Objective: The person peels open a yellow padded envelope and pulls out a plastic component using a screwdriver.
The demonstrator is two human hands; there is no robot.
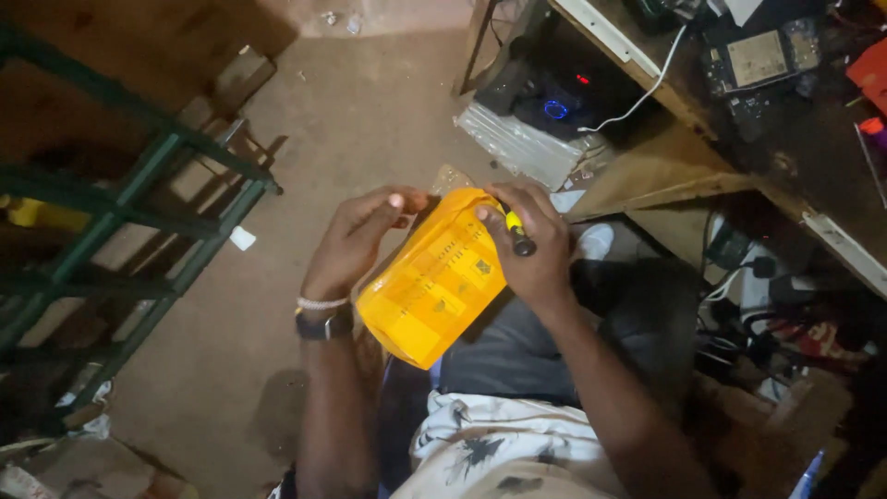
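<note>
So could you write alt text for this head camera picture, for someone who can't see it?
Seen from above, a seated person holds a yellow plastic casing over their lap: the left hand steadies its far end, while the right hand grips a yellow-and-black screwdriver against it. A green metal rack stands to the left and a cluttered wooden workbench to the right.

A green metal rack stands on the dirt floor at the left, while a wooden workbench at the right carries electronic parts, with a black device and a white cable beneath its edge.
</note>
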